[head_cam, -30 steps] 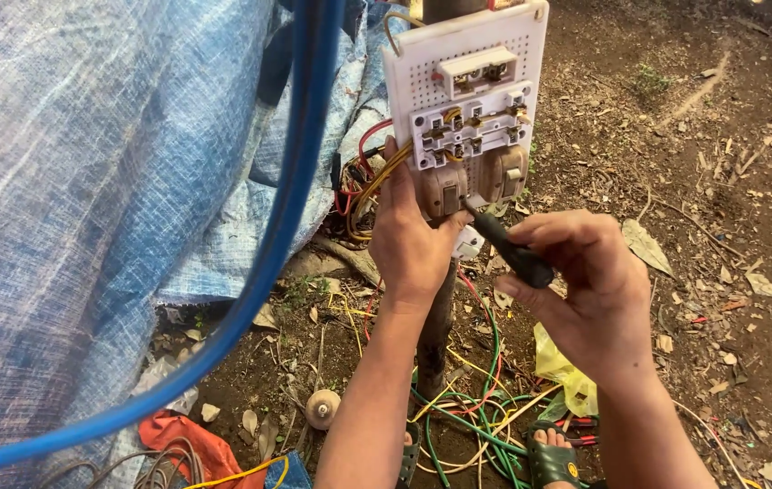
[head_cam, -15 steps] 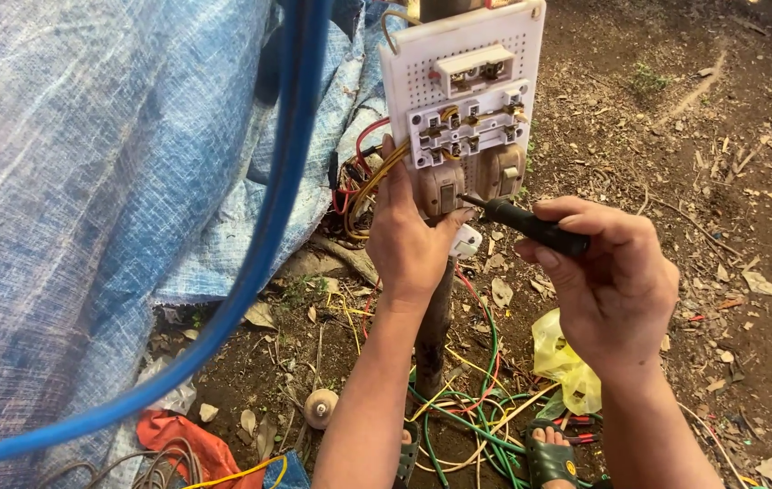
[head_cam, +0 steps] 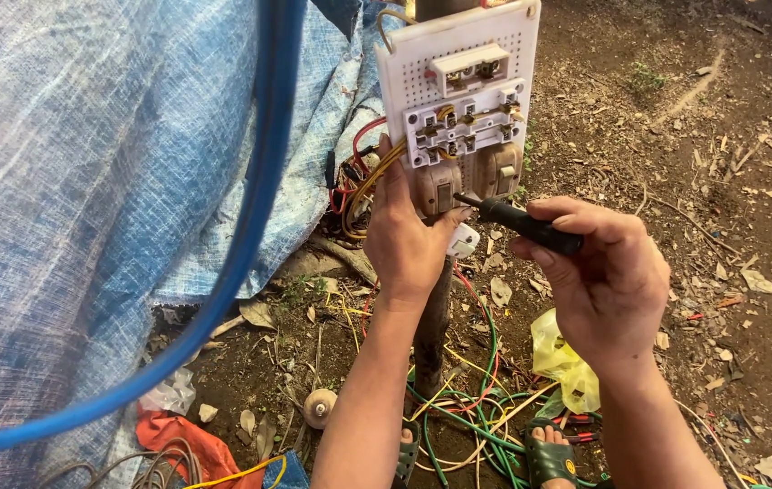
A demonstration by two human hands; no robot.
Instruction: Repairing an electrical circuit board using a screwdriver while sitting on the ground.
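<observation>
Ground, near: loose wires (head_cam: 458, 407) in green, yellow and red lie tangled on the soil beside a yellow bag (head_cam: 562, 358); sandalled feet show at the lower edge.
Right hand (head_cam: 608, 281): fingers curl tight around the black handle of a screwdriver (head_cam: 517, 222); the shaft lies nearly level and points left.
Screwdriver tip: at the lower left unit (head_cam: 438, 186) of the board; whether it sits in a screw cannot be told.
Left hand (head_cam: 404, 240): fingers press against the board's lower left edge and the unit, thumb under it, steadying it.
Board (head_cam: 458, 81): white perforated panel on a post (head_cam: 431, 317), upright, just above both hands.
Done, as judged: a white block, a terminal block with yellow leads and two lower units are mounted.
Left, as judged: lower unit fastening in progress; red and yellow wires (head_cam: 363, 177) at the left edge hang loose.
Far left: blue tarp (head_cam: 87, 181), blue hose (head_cam: 250, 226) across it.
</observation>
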